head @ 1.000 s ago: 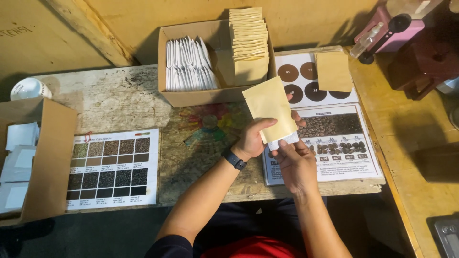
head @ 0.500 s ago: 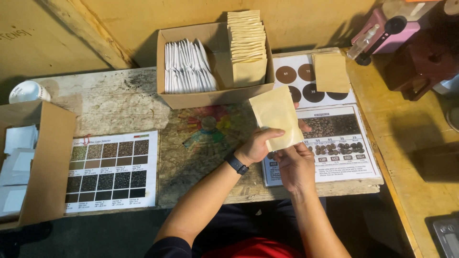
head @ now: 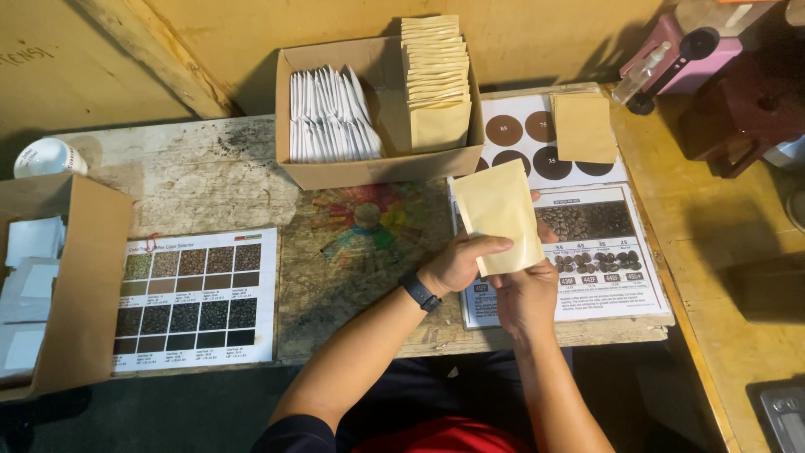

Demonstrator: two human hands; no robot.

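**Kraft pouch held upright over the printed chart**

Just right of the frame's centre, the left hand (head: pixel 457 264) pinches a tan kraft pouch (head: pixel 498 216) by its lower left edge, thumb laid across the front and fingers curled behind. The right hand (head: pixel 527 294) sits just beneath, its fingers closed up against the pouch's bottom edge; whether they grip anything besides the pouch cannot be told. A dark watch (head: pixel 419 291) rings the left wrist.

A second ago a small white piece showed at the pouch's lower end, between the two hands. Now no white is visible there, and the pouch has shifted slightly toward the right and stands a little straighter. By my reading the white piece has gone inside the pouch or behind the fingers, so the filling of this pouch looks done or nearly so.

Under the hands lies a laminated sheet with bean photographs (head: pixel 587 252), and above it a sheet of brown circles (head: pixel 524 138) with a second flat pouch (head: pixel 584 127) resting on it. At upper centre an open cardboard box (head: pixel 369 172) holds a row of white sachets (head: pixel 329 117) and a stack of kraft pouches (head: pixel 434 75). At lower left, a colour swatch chart (head: pixel 197 294) lies beside another carton (head: pixel 80 285) with white packets.

The worn stone-like tabletop (head: pixel 210 180) carries a faded colour wheel (head: pixel 369 222) and a white cup (head: pixel 46 157) at far left. A yellow wooden bench (head: pixel 713 252) adjoins it on the right, with a pink device (head: pixel 679 54) at upper right.
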